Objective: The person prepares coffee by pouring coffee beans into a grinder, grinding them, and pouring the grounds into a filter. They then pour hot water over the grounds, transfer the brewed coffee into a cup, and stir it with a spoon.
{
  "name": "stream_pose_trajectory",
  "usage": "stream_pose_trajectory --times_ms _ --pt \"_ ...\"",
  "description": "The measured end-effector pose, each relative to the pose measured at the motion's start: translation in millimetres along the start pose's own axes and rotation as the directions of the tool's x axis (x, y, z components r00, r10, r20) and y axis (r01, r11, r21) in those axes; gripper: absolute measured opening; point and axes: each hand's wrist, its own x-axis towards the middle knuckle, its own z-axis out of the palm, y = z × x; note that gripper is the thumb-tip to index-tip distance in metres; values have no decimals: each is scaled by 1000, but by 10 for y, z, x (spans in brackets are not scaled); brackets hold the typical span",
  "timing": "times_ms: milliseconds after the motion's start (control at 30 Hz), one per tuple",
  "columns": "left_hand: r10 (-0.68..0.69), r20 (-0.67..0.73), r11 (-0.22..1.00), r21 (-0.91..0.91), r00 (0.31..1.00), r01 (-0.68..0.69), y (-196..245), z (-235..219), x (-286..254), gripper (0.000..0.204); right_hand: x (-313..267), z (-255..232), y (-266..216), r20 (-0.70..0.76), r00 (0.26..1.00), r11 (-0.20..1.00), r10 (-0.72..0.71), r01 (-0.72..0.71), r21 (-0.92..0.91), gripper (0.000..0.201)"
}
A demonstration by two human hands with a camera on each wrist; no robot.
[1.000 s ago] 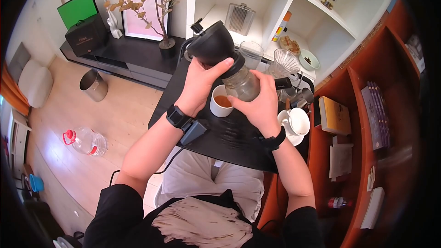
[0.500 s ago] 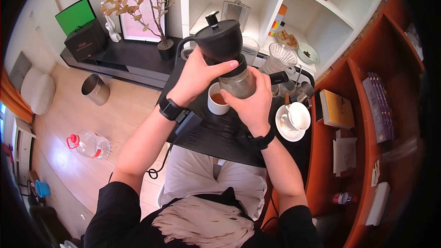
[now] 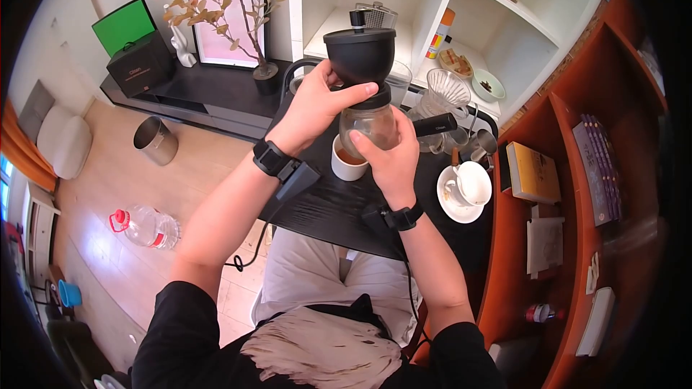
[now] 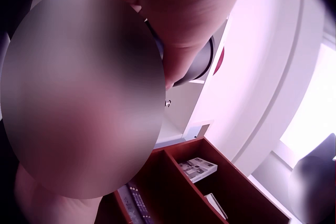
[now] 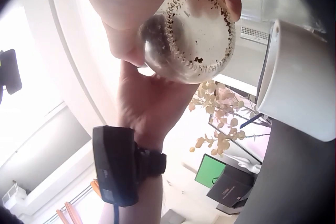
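A manual coffee grinder with a black hopper and a glass jar is held nearly upright over the table. My left hand grips it by the collar, thumb across the front. Lower down, my right hand holds the jar, its thumb on the near side. In the right wrist view the jar's underside shows dark specks around its base. Just below the jar in the head view is a white cup of brown liquid, partly covered by it. Blur hides much of the left wrist view.
A white cup on a saucer is on the black table at right. Behind it stand a ribbed glass dripper and metal cups. A black handle juts out beside my right hand. White shelving rises behind; a red-brown bookcase lines the right.
The grinder has gone from leaning left to nearly upright, its hopper swinging to the right. Both hands have kept their hold on it.
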Motion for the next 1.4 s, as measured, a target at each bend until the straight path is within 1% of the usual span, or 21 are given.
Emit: stream_pose_trajectory --times_ms 67,167,300,367,400,467,600,700,733,767,800,867,1000,1067,1100,1133,1167,1267,1300,1367,1400 --pt "61 -116 994 -79 991 -70 -6 109 -33 58 -9 11 -184 -59 992 942 -116 90 -325 76" --pt "90 -182 993 -56 979 -102 -15 194 -72 59 -7 10 -213 -82 976 907 -203 156 -392 75" --pt "100 -175 993 -46 980 -109 21 171 -67 57 13 -61 -228 -62 970 896 -234 190 -400 77" --pt "77 -16 991 -112 997 -79 57 81 -39 54 31 -113 -245 3 994 977 -113 111 -184 76" --pt "76 -14 991 -112 997 -77 65 53 -19 54 41 -146 -212 1 994 977 -111 109 -184 76" --pt "50 72 992 -119 996 -41 84 11 4 52 61 -182 -145 96 995 997 3 -11 82 74" --pt "59 28 992 -112 998 -56 89 111 -25 51 64 -218 -145 162 984 975 76 -107 195 71" --pt "48 -59 989 -138 997 -56 84 208 -60 44 31 -158 -136 93 993 979 79 -95 182 73" --pt "26 -122 990 -134 992 -43 95 242 -78 45 19 -146 -171 27 999 998 -41 42 -45 74" --pt "4 -186 991 -131 983 -29 98 266 -90 45 14 -136 -202 -10 985 947 -172 163 -276 76" --pt "5 -187 991 -131 982 -30 94 279 -95 45 16 -121 -229 -8 985 947 -173 164 -276 76" --pt "-4 -196 980 -198 981 -35 85 292 -109 52 19 -97 -273 -48 964 884 -263 221 -412 78" --pt "39 -162 982 -174 986 -67 44 252 -139 53 26 -115 -283 -53 948 848 -313 253 -466 77" --pt "80 41 960 -272 996 -66 -25 135 -82 55 47 -164 -228 -1 987 972 -163 161 -173 76" --pt "80 41 960 -272 996 -66 -56 74 -49 55 52 -185 -210 -1 987 972 -162 160 -173 76" --pt "111 143 955 -291 983 -65 -36 36 -27 57 56 -197 -220 88 996 995 -11 2 105 76" --pt "143 244 949 -310 959 -63 -23 12 -21 59 54 -206 -227 212 971 917 109 -181 355 76" --pt "158 265 941 -331 951 -64 97 -4 -37 66 40 -225 -208 214 972 910 96 -172 376 76" --pt "140 208 976 -194 968 -100 132 42 -86 68 44 -202 -185 216 972 910 91 -169 378 76" --pt "179 92 982 46 980 -184 85 169 -76 71 33 -147 -132 50 998 979 -44 33 201 77" --pt "179 94 982 46 979 -184 75 200 -93 71 21 -149 -118 48 998 979 -44 33 200 77"
